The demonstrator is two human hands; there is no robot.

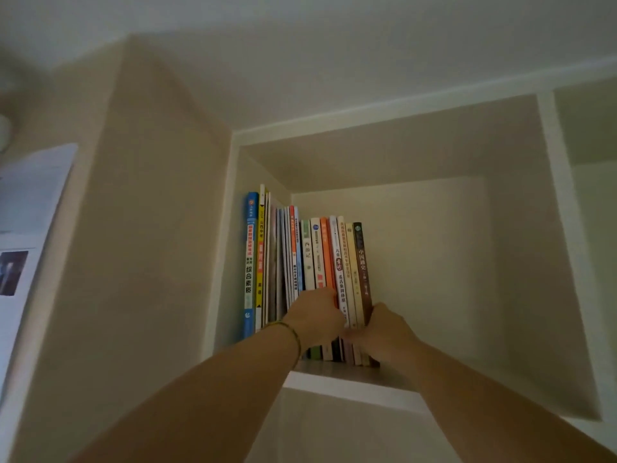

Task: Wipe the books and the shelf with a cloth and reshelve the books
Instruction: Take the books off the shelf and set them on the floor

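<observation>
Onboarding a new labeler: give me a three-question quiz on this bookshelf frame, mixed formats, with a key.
1. True or false: the row of books fills the whole shelf compartment.
2. Which book stands at the row's right end? A) blue book B) dark brown book C) orange book
3. Fill in: the bracelet is on the ___ wrist.

Key:
1. False; the books stand at its left side.
2. B, the dark brown book, by the right hand.
3. Left; bracelet below the left hand.
</observation>
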